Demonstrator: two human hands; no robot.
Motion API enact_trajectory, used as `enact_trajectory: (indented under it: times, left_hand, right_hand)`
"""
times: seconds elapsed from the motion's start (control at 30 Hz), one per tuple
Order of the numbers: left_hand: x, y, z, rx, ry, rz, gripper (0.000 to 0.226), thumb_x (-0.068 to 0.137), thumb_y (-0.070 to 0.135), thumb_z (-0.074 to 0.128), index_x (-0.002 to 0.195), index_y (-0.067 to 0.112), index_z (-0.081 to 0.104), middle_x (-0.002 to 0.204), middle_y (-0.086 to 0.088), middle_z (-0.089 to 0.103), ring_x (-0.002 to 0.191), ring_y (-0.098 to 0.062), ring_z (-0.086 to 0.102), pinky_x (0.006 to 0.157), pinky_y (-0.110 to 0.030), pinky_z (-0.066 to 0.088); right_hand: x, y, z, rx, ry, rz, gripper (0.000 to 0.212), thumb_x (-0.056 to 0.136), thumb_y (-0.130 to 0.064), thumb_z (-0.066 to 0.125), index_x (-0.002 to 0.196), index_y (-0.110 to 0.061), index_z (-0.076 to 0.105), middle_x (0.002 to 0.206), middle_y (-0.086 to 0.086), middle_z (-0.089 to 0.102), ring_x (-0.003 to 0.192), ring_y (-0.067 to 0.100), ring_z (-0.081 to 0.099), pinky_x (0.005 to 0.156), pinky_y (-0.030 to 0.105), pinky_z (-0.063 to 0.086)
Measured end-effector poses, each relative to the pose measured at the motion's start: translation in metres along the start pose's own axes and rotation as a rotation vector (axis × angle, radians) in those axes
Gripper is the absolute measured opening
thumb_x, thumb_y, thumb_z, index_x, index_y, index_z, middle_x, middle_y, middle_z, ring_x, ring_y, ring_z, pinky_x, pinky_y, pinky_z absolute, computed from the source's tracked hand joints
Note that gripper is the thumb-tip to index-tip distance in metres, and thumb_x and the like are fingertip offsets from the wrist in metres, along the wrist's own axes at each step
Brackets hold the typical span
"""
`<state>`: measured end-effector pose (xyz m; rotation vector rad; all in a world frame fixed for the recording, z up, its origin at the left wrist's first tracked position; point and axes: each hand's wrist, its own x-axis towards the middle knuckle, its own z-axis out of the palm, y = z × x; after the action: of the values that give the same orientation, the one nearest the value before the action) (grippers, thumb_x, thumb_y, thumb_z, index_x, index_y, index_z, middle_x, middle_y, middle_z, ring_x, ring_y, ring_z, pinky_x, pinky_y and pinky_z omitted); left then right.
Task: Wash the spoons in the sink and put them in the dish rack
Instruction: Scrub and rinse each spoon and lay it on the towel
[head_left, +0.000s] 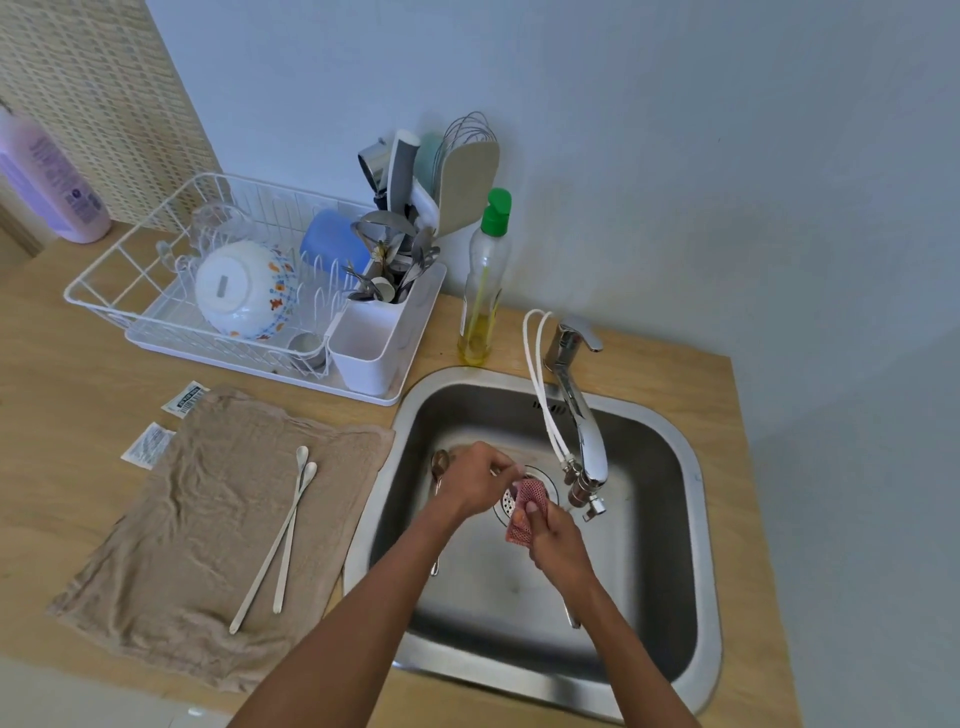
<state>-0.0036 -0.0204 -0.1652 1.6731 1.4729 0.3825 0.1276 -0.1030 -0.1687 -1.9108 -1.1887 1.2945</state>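
Over the steel sink, my right hand grips a pink mesh scrubber near the drain. My left hand pinches a thin spoon whose far end runs into the scrubber; most of it is hidden. Another spoon lies on the sink floor under my left wrist, and a metal handle shows beneath my right forearm. Two long pale spoons lie side by side on a beige towel. The white wire dish rack stands at the back left, its cutlery holder full of utensils.
The chrome tap with white hoses reaches over the drain, close to my hands. A green-capped soap bottle stands behind the sink. An upturned bowl and a blue cup sit in the rack. A purple bottle stands far left.
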Motion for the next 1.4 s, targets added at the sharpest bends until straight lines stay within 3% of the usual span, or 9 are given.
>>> enact_trajectory:
  times: [0.17,0.37,0.47,0.57,0.67,0.8,0.97,1.23,1.4]
  left_hand:
    - [0.005,-0.006,0.000,-0.017,0.241,-0.047,0.022,0.094,0.031,0.063,0.095,0.016,0.079,0.087,0.001,0.076,0.073,-0.013,0.066,0.068,-0.029,0.054]
    - [0.003,-0.019,-0.011,-0.110,0.444,-0.149,0.020,0.094,0.027,0.064,0.088,0.012,0.076,0.073,-0.004,0.073,0.062,-0.019,0.069,0.064,-0.029,0.056]
    - [-0.003,-0.022,-0.019,-0.143,0.343,-0.210,0.021,0.097,0.022,0.058,0.087,0.008,0.069,0.071,-0.008,0.071,0.054,-0.021,0.070,0.056,-0.031,0.060]
    - [-0.010,-0.032,-0.035,-0.050,0.068,-0.243,0.021,0.098,0.012,0.049,0.094,0.005,0.069,0.075,-0.009,0.066,0.057,-0.024,0.069,0.054,-0.029,0.058]
    - [-0.026,-0.027,-0.040,-0.066,-0.323,-0.297,0.030,0.103,0.015,0.038,0.097,0.009,0.066,0.072,-0.006,0.056,0.050,-0.015,0.053,0.045,-0.024,0.047]
    - [-0.053,-0.014,-0.027,-0.160,-0.510,-0.296,0.040,0.107,0.024,0.034,0.099,0.008,0.069,0.066,-0.003,0.049,0.050,-0.011,0.040,0.048,-0.018,0.035]
    - [-0.084,-0.025,-0.005,-0.380,-0.478,-0.335,0.035,0.106,0.025,0.035,0.095,0.016,0.067,0.067,0.003,0.052,0.051,-0.006,0.040,0.050,-0.018,0.032]
    - [-0.101,-0.025,0.015,-0.532,-0.423,-0.310,0.032,0.106,0.024,0.035,0.098,0.017,0.065,0.066,0.003,0.052,0.049,-0.006,0.037,0.048,-0.017,0.029]
    - [-0.104,-0.029,0.023,-0.600,-0.373,-0.343,0.030,0.107,0.027,0.035,0.097,0.017,0.063,0.064,0.003,0.048,0.047,-0.006,0.033,0.045,-0.017,0.025]
  right_hand:
    - [-0.003,0.010,-0.025,-0.031,-0.127,0.027,0.021,0.105,-0.028,0.042,0.092,-0.025,0.059,0.067,-0.006,0.056,0.054,0.007,0.048,0.040,0.012,0.034]
    - [0.002,0.030,-0.056,-0.112,-0.149,0.030,0.030,0.104,-0.028,0.046,0.076,-0.022,0.057,0.055,-0.009,0.053,0.043,0.003,0.045,0.040,0.020,0.033]
    - [0.009,0.034,-0.061,-0.145,-0.154,0.061,0.032,0.103,-0.031,0.047,0.077,-0.015,0.054,0.055,-0.004,0.052,0.038,0.001,0.042,0.039,0.019,0.032]
    - [0.012,0.029,-0.056,-0.108,-0.117,0.082,0.036,0.102,-0.036,0.048,0.084,-0.010,0.064,0.055,-0.006,0.054,0.040,0.000,0.042,0.039,0.015,0.032]
    - [0.016,0.025,-0.045,0.033,-0.063,0.132,0.029,0.101,-0.036,0.050,0.089,-0.018,0.068,0.054,-0.012,0.061,0.040,-0.003,0.047,0.040,0.012,0.032]
    - [0.026,0.014,-0.028,0.198,0.026,0.235,0.042,0.094,-0.055,0.053,0.084,-0.017,0.065,0.051,-0.005,0.053,0.045,0.010,0.041,0.041,0.021,0.031]
    - [0.036,0.013,-0.012,0.314,0.095,0.270,0.056,0.080,-0.072,0.058,0.086,-0.017,0.069,0.066,0.001,0.061,0.048,0.007,0.043,0.038,0.018,0.030]
    - [0.050,0.031,-0.018,0.286,0.179,0.247,0.007,0.098,-0.022,0.058,0.096,-0.018,0.063,0.074,0.002,0.059,0.051,0.009,0.046,0.037,0.018,0.032]
    - [0.051,0.031,-0.038,0.394,0.219,0.272,0.020,0.102,-0.017,0.046,0.091,-0.017,0.062,0.052,-0.002,0.048,0.040,0.009,0.032,0.037,0.018,0.022]
